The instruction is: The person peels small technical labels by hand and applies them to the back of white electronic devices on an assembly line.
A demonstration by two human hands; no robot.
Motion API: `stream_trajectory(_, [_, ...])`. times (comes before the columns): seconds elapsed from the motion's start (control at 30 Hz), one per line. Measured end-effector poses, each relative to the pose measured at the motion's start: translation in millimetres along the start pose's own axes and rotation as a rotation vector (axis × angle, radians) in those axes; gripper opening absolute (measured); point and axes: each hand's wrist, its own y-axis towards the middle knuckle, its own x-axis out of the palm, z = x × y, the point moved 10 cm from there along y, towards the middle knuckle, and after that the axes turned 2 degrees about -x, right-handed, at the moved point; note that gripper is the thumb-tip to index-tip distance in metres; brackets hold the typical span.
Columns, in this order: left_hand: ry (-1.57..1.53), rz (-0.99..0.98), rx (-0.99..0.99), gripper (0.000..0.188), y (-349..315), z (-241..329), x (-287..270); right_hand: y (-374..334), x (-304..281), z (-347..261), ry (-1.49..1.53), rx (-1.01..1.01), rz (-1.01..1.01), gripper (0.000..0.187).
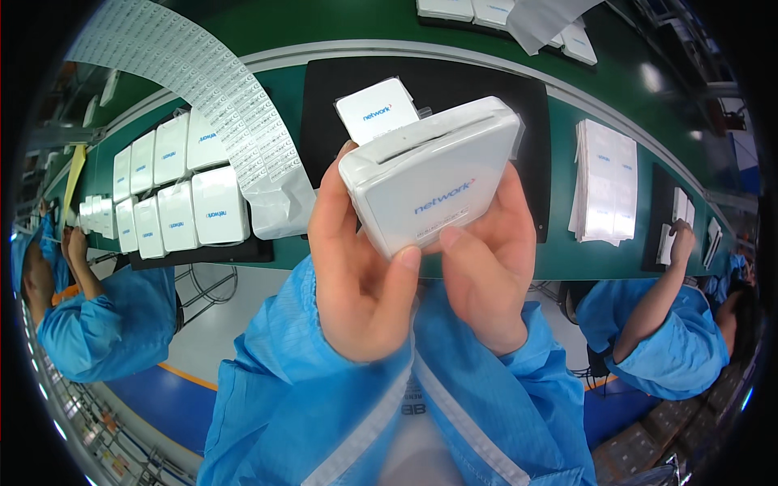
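Observation:
A white, square, flat device (438,174) with rounded corners is held up between my two hands, tilted so that its face and one slotted edge show. Clear film seems to cover it, with a loose bit at its right corner. My left hand (361,283) grips its left side, thumb on the lower edge. From the right, my right hand (490,271) holds it, thumb pressed on the face near a small printed label. The fingers behind the device are partly hidden. Beyond it, a similar white device (374,109) lies on the black mat (531,138), partly covered.
A long strip of printed labels (235,89) curves down at the left. Beside it, several white devices (174,219) stand in rows. To the right lies a stack of white printed sleeves (604,178). Co-workers sit on the left (113,316) and right (673,332).

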Motion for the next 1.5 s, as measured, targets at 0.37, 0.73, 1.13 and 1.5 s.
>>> stream_trajectory(0.37, [0.117, 0.012, 0.045, 0.079, 1.6, 4.5, -0.8, 0.7, 1.3, 1.2, 0.08, 0.061, 0.032, 0.065])
stream_trajectory(0.73, [0.071, 0.052, -0.004, 0.078, 1.4, 1.2, -2.3, 1.7, 1.3, 2.2, 0.092, 0.066, 0.025, 0.063])
stream_trajectory(1.13, [0.084, 0.044, 0.015, 0.078, 2.6, 4.4, -0.9, 3.4, 3.7, 1.7, 0.137, 0.11, 0.064, 0.062])
stream_trajectory(1.5, [0.126, -0.004, -0.021, 0.078, 5.9, 3.1, -0.3, 2.9, 3.1, 1.5, 0.079, 0.121, 0.064, 0.065])
